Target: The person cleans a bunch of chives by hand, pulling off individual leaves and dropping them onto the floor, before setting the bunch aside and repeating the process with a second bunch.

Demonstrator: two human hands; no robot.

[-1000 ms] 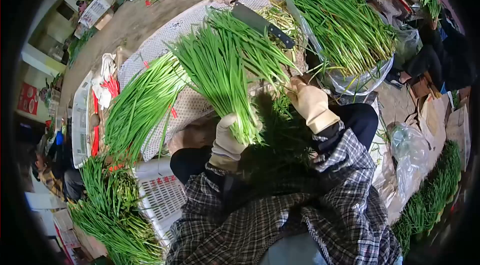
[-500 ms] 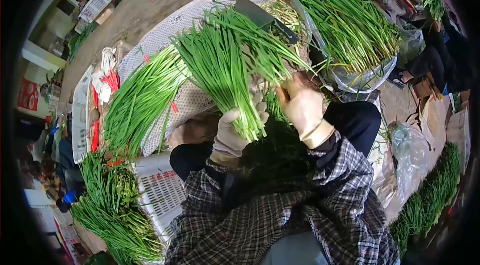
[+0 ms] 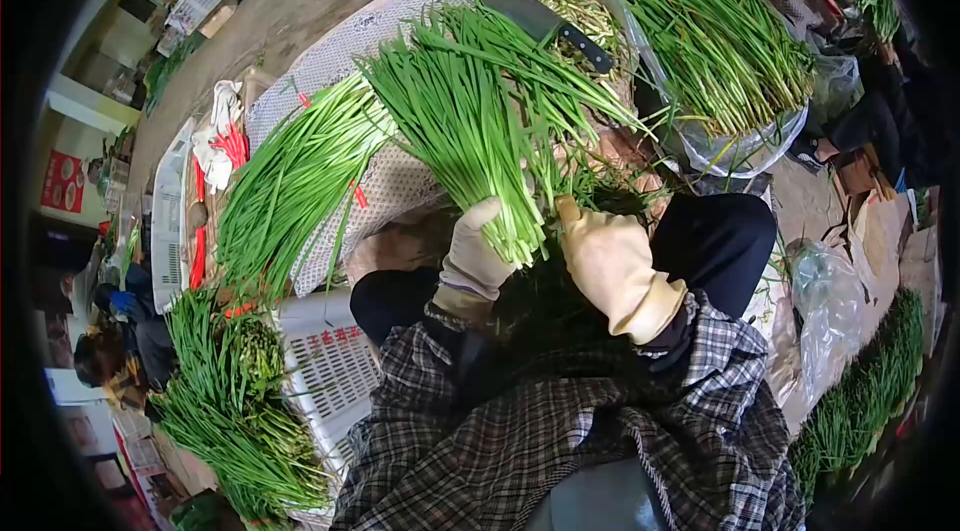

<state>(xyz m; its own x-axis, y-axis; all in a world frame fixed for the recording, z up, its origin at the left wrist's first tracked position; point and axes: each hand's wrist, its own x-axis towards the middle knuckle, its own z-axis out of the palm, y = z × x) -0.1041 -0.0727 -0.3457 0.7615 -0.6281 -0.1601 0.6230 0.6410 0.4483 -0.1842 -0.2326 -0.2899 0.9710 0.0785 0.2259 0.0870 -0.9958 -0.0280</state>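
My left hand (image 3: 477, 253), in a pale glove, is wrapped round the white stems of a bunch of garlic chives (image 3: 455, 126), leaves pointing up and away. My right hand (image 3: 608, 256), in a cream glove, is closed just right of the stem ends, thumb uppermost. A few thin stalks come down by its thumb; what its fingers hold is hidden. Loose chives (image 3: 570, 91) fan out behind the bunch. A second pile of chives (image 3: 300, 181) lies to the left on a dotted cloth (image 3: 385, 186). Beyond the bunch rests a cleaver (image 3: 520, 9) with a black handle.
Plastic-lined chives (image 3: 710, 41) fill the back right. Red ties (image 3: 232, 144) and a white glove (image 3: 212, 136) lie at left, above a white crate (image 3: 325, 356) and more chives (image 3: 225, 401). A clear bag (image 3: 828, 301) sits at right. Another person's leg (image 3: 870, 121) is at far right.
My right hand has come down and closer to the stem ends, away from the loose leaves it was touching. My left hand keeps its hold on the bunch. The whole view has shifted slightly.
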